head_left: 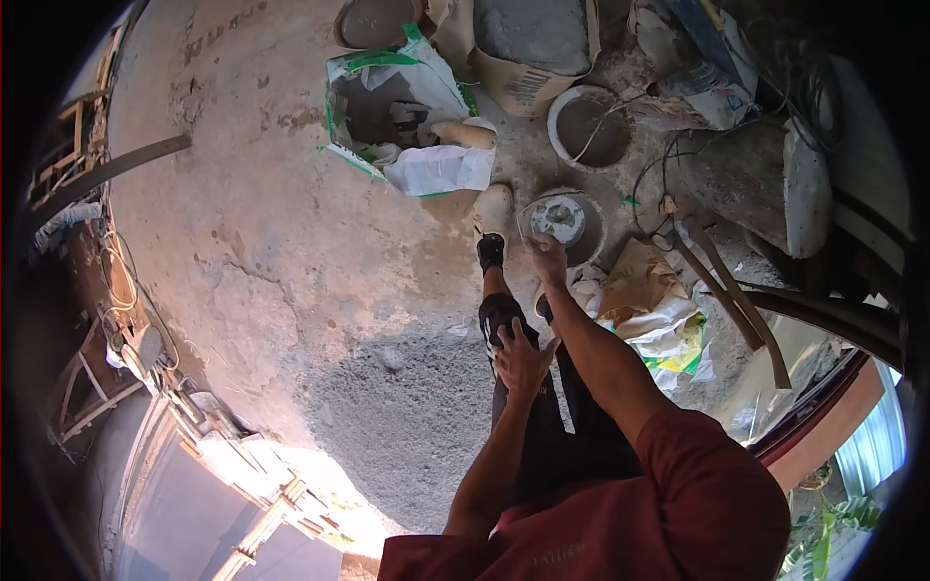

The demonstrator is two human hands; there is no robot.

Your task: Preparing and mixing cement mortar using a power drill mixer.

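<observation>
My right hand is closed on what looks like the wire handle of a grey bucket by my feet. Inside that bucket is a round white, cement-smeared object. My left hand rests on my dark trouser leg, fingers apart, holding nothing. A dusty cream shoe stands left of the bucket, and crumpled paper and plastic sacks lie to its right.
An opened white-and-green sack, another bucket, a grey-filled bag and a basin stand ahead. Cables, a concrete-stained drum and metal strips are right. Timber scraps line the left.
</observation>
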